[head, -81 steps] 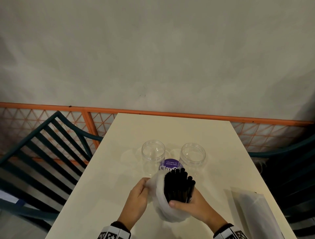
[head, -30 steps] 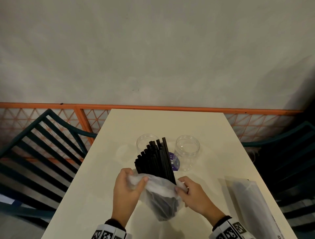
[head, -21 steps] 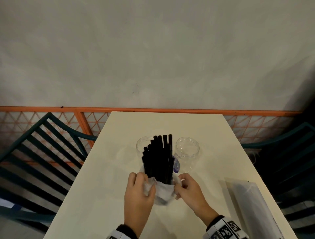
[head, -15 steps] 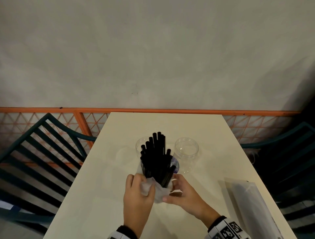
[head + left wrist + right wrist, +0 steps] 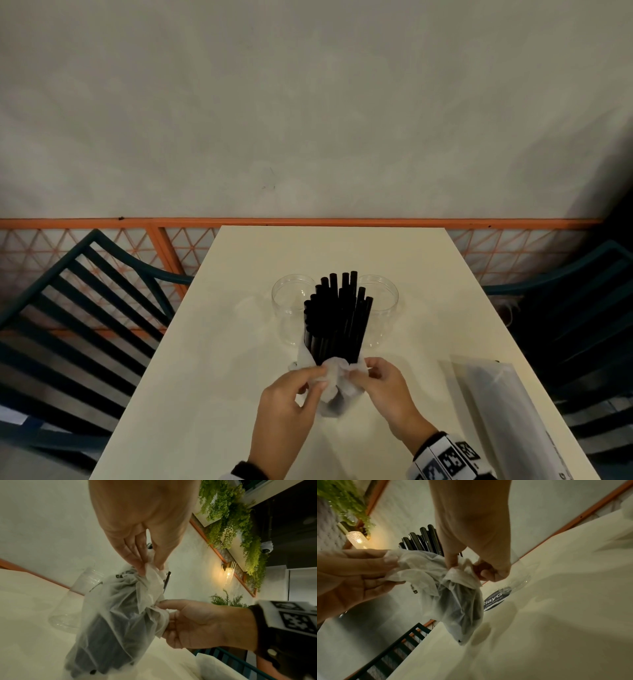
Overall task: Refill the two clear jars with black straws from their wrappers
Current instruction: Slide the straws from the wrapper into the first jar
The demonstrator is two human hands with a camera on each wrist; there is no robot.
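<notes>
A pale wall (image 5: 308,102) with an orange rail (image 5: 342,222) along its foot backs the scene, and a dark slatted chair (image 5: 85,308) stands on each side of a long cream table (image 5: 205,394). Well to the right on the table lies a second, unopened wrapper (image 5: 507,421). Toward the middle stand the two clear jars, the left jar (image 5: 289,308) and the right jar (image 5: 382,308), both apparently empty, though the bundle in front hides part of each.

Just nearer than the jars, the black straws (image 5: 337,318) stand upright in a bundle, long axis vertical, bottom ends on the table inside the crumpled white wrapper (image 5: 334,377). Their tops rise between the two jar mouths. The left hand (image 5: 287,407) pinches the wrapper's bunched edge from the left; the right hand (image 5: 387,394) pinches it from the right, the two nearly touching. Each hand is about equally near the bundle, which rises straight ahead of them; the left jar seems slightly closer for a lift-and-drop.
</notes>
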